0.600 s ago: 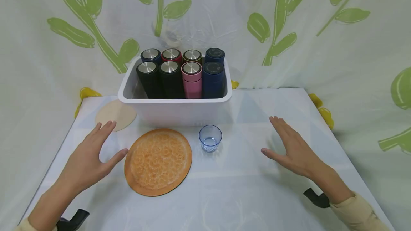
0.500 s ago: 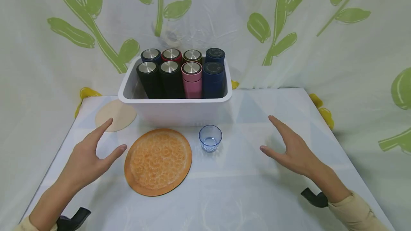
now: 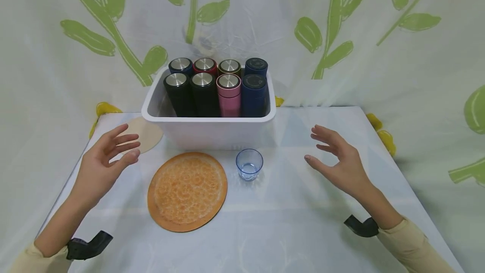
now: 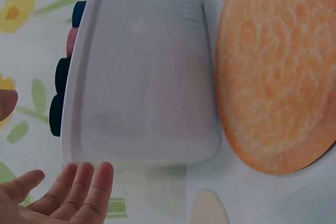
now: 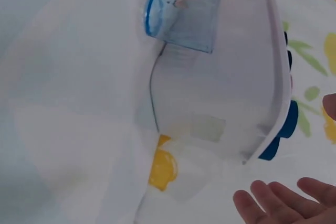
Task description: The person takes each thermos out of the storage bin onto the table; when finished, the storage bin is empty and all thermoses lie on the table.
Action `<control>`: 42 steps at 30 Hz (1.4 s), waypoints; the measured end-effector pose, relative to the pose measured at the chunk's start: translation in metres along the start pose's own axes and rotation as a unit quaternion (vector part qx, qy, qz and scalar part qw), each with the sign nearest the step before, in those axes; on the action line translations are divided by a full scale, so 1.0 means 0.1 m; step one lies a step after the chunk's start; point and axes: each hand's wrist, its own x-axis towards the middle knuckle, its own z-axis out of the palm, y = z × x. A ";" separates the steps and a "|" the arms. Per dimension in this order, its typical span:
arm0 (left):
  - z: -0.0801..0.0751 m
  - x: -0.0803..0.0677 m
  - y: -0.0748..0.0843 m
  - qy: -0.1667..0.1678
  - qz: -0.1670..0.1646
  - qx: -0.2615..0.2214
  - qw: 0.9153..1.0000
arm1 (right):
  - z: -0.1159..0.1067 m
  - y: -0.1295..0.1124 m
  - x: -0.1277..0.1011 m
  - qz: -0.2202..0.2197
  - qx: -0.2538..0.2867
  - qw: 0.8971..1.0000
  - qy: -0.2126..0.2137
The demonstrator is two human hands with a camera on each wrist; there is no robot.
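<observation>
My left hand (image 3: pixel 101 161) and right hand (image 3: pixel 339 162) hover with fingers spread and holding nothing on either side of the white bin (image 3: pixel 212 132) of flasks (image 3: pixel 228 92), the orange round mat (image 3: pixel 187 190) and small blue glass (image 3: pixel 249 164) lying near me on the surface (image 3: pixel 288 231).

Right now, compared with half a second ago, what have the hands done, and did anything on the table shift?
Both hands rose and moved forward toward the white bin, fingers now loosely curled. The left hand is near the bin's left side, by the beige mat; the right hand is off its right side. Neither holds anything. Bin, bottles, orange mat and blue glass stayed put.
</observation>
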 end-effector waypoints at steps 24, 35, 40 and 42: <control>0.00 0.46 0.03 0.025 -0.057 -0.018 0.998 | 0.10 -0.27 0.56 -0.009 0.024 0.999 0.039; -0.09 0.69 0.05 0.015 -0.079 -0.021 0.997 | 0.19 -0.09 0.82 -0.009 0.047 0.998 0.038; -0.09 0.78 0.06 0.010 -0.094 0.003 0.996 | 0.22 -0.14 0.92 -0.008 0.046 0.998 0.036; -0.09 0.82 0.06 0.006 -0.098 0.014 0.995 | 0.23 -0.16 0.97 -0.007 0.049 0.998 0.034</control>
